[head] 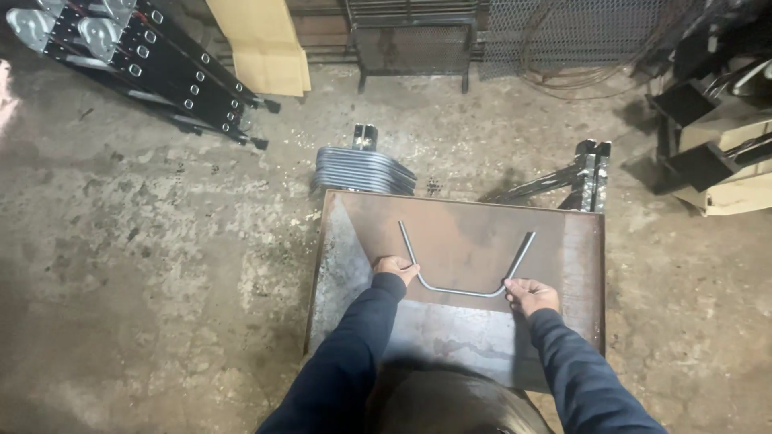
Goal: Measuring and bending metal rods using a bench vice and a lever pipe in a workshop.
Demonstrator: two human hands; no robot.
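Observation:
A thin grey metal rod (465, 291) bent into a wide U lies flat on a rusty steel plate (482, 233), its two arms pointing away from me. My left hand (394, 268) grips the rod at its left bend. My right hand (529, 295) grips it at the right bend. Both arms wear dark blue sleeves.
A stack of similar bent rods (362, 170) rests on the concrete floor beyond the plate's far left corner. A metal bracket (591, 173) stands at the far right corner. A folded black ladder (137, 56) lies top left, with cardboard (261, 44), a wire rack (410, 40) and boxes (724, 153) behind.

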